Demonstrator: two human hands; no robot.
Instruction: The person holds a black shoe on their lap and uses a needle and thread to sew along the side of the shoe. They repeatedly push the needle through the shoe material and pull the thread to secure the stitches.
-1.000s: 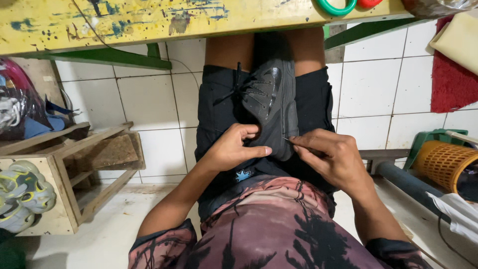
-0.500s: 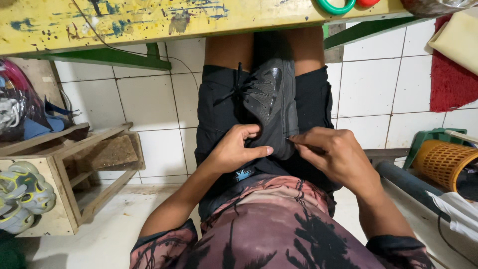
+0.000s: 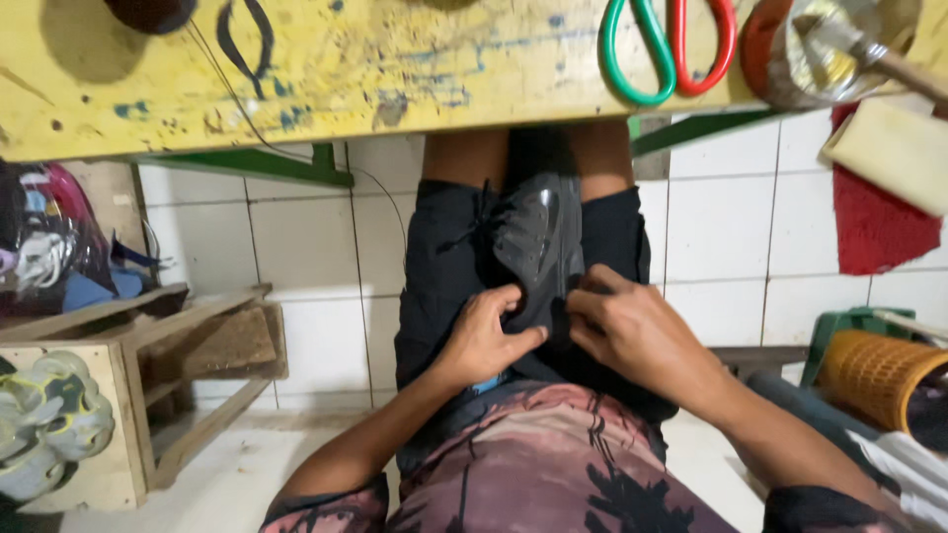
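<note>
Your left hand point(image 3: 486, 341) and right hand point(image 3: 632, 331) both clasp the black shoe point(image 3: 538, 247), which lies on your lap below the front edge of the yellow bench point(image 3: 326, 69). Scissors point(image 3: 664, 44) sit at that edge.

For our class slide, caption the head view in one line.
Both hands, left hand and right hand, grip a black shoe on the lap below a yellow workbench.

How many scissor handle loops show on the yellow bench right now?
2. The green loop lies at the bench's near edge; the red loop sits directly right of it, touching. The blades are cut off by the frame's top, so more of the scissors is hidden.
</note>
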